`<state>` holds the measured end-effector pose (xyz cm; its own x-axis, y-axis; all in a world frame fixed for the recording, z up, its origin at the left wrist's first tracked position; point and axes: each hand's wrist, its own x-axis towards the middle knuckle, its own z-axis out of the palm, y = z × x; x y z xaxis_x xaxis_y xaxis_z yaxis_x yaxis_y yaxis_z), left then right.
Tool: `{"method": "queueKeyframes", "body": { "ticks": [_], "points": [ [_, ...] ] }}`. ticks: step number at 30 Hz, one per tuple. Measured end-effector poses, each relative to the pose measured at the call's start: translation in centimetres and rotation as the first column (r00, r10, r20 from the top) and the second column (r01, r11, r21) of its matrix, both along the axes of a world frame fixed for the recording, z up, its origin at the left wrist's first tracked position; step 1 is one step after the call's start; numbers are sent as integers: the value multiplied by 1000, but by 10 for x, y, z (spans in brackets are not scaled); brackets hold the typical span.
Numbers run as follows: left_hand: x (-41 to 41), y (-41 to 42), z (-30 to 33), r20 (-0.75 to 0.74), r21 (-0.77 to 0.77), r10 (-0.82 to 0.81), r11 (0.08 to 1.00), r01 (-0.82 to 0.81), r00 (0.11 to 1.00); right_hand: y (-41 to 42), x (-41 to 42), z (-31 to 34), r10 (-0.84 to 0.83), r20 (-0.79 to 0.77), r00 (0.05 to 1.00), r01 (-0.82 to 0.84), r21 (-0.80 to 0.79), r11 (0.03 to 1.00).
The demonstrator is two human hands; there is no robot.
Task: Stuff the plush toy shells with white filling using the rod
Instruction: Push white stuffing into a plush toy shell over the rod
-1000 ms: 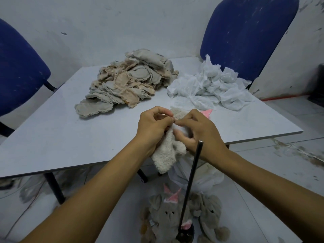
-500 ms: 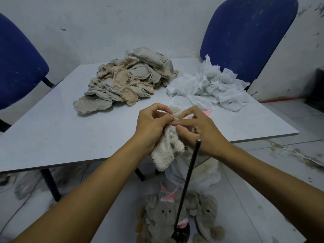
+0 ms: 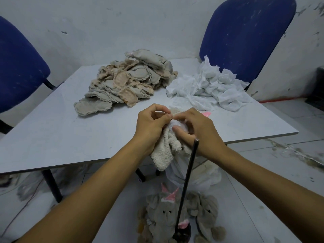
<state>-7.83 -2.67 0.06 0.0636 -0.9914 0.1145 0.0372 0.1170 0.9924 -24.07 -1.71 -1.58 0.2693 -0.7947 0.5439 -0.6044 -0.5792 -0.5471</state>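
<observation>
At frame centre, both hands' fingers [image 3: 182, 133] are pinching the soft, limp plush shell [image 3: 164, 151] at its opening, pressing in light white filling [image 3: 178, 125].

shell [image 3: 164, 151] cream | filling [image 3: 180, 126] white | rod [image 3: 187, 181] black | chairs [image 3: 245, 35] blue | table [image 3: 52, 130] grey

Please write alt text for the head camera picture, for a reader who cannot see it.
Two hands, left hand and right hand, hold a cream plush shell and press white filling into it above a grey table. A dark rod stands upright in front of them. Flat shells and white fabric are piled behind.
</observation>
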Motion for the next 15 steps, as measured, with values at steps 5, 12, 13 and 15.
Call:
{"method": "queueKeyframes", "body": {
  "ticks": [5,12,13,15],
  "points": [
    [-2,-1,-4,85,-34,50,998,-47,995,4,2,-2,-6,64,998,7,-18,1000],
    [-1,-2,-3,41,-30,11,1000,-10,999,4,8,1,-92,-84,992,90,-24,996],
    [-1,-2,-3,47,-28,21,999,-20,999,4,7,0,-95,-37,995,93,-54,994],
    [-1,-3,-4,57,-27,31,999,-30,998,3,5,-2,-84,17,996,85,-86,993]
  ]
}}
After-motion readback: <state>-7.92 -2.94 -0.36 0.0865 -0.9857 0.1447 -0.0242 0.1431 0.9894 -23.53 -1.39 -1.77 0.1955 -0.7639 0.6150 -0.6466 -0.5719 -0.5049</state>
